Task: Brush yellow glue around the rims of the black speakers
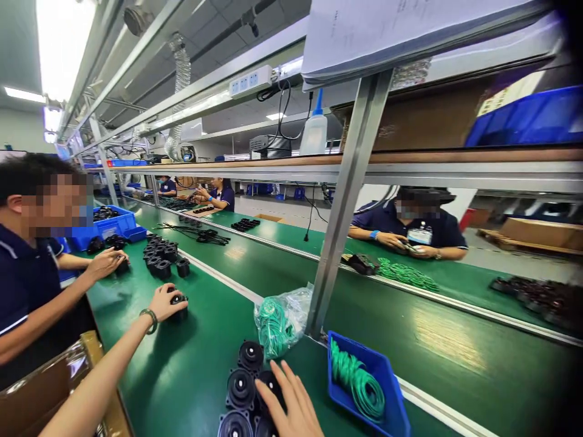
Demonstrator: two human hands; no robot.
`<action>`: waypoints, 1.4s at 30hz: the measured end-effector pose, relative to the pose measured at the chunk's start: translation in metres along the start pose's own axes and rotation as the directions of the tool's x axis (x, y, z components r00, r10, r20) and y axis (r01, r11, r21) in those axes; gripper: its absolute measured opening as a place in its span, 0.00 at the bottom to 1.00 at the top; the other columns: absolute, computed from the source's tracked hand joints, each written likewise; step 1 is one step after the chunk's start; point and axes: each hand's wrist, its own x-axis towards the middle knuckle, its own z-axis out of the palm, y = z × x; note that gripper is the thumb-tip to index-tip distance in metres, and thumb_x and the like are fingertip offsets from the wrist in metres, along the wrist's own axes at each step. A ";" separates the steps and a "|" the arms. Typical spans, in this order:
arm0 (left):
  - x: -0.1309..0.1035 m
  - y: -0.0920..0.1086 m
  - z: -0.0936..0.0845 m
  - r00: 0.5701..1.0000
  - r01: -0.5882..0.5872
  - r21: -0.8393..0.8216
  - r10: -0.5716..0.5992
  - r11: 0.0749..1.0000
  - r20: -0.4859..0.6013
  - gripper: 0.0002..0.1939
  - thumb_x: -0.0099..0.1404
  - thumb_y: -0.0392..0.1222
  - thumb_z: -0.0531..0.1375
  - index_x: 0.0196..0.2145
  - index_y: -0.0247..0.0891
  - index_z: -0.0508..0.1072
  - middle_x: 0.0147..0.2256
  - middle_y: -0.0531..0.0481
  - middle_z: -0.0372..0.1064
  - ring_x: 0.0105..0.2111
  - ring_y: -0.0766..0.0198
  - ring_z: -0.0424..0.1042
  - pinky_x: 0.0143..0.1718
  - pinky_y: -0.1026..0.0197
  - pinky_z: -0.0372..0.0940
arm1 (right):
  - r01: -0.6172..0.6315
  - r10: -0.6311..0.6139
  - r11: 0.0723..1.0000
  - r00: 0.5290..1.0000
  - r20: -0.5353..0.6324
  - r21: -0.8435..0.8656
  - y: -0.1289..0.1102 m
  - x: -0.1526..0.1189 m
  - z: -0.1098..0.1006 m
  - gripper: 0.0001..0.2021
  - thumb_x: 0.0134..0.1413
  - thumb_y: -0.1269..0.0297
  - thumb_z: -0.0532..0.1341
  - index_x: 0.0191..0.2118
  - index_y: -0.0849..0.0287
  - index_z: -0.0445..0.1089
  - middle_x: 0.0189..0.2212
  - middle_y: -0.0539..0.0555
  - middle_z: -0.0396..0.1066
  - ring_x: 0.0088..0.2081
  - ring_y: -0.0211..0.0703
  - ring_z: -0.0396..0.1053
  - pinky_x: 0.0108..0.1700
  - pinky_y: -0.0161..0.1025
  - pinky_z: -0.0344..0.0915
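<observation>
My left hand (164, 304), with a dark beaded bracelet at its wrist, reaches far out over the bench. Its fingers curl round a black round plastic housing (179, 301) on the green mat. My right hand (291, 403) is at the lower middle, fingers stretched and apart, over a black housing (272, 387) in a cluster; whether it touches that part is unclear. Beside it are several matching black housings (241, 388) with pale centre pins. A blue bin (397, 405) of coiled green rings (362, 385) stands right of that hand.
A clear bag of green rings (275, 325) lies against a metal post (339, 200). More black parts (160, 255) sit farther left, near a co-worker's hands (108, 263) and a blue crate (107, 226). Another person works across the bench by green rings (405, 274). A shelf runs overhead.
</observation>
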 end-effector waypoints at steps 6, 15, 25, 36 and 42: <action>-0.051 0.055 0.019 0.843 -0.452 -0.243 0.500 0.858 0.198 0.47 0.51 0.74 0.59 0.63 0.49 0.61 0.66 0.42 0.45 0.65 0.37 0.43 0.63 0.36 0.44 | -0.180 0.074 0.964 0.890 0.450 0.197 -0.027 0.039 -0.010 0.47 0.48 0.42 0.65 0.69 0.54 0.48 0.68 0.70 0.35 0.66 0.79 0.35 0.59 0.74 0.46; -0.090 0.141 0.048 0.697 -0.556 -0.506 0.702 0.659 0.149 0.47 0.55 0.78 0.49 0.65 0.51 0.56 0.66 0.45 0.48 0.67 0.38 0.39 0.64 0.33 0.40 | -0.273 0.072 0.895 0.869 0.490 0.352 -0.041 0.050 -0.073 0.55 0.40 0.25 0.57 0.68 0.59 0.51 0.68 0.74 0.36 0.68 0.71 0.30 0.62 0.71 0.28; -0.151 0.224 0.083 0.680 -0.596 -0.517 0.729 0.614 0.082 0.43 0.59 0.71 0.54 0.66 0.52 0.54 0.67 0.42 0.47 0.67 0.38 0.41 0.62 0.32 0.46 | -0.322 0.214 0.939 0.826 0.522 0.124 -0.027 -0.034 -0.115 0.33 0.60 0.46 0.56 0.66 0.54 0.53 0.67 0.72 0.43 0.66 0.72 0.45 0.60 0.74 0.45; -0.178 0.306 -0.021 0.751 -0.587 -0.111 0.591 0.802 0.295 0.28 0.60 0.52 0.64 0.57 0.44 0.70 0.52 0.42 0.71 0.51 0.46 0.71 0.52 0.45 0.65 | -0.326 0.430 0.901 0.761 0.486 -0.287 0.130 0.010 -0.148 0.08 0.63 0.67 0.59 0.43 0.66 0.71 0.44 0.58 0.71 0.50 0.47 0.68 0.53 0.50 0.65; -0.257 0.354 0.033 0.777 -0.627 0.093 0.610 0.774 0.155 0.32 0.52 0.50 0.70 0.54 0.42 0.72 0.46 0.38 0.74 0.45 0.43 0.73 0.49 0.40 0.67 | -0.300 0.371 0.929 0.757 0.538 -0.218 0.143 0.005 -0.135 0.10 0.64 0.62 0.59 0.43 0.65 0.71 0.41 0.55 0.72 0.46 0.44 0.70 0.52 0.50 0.66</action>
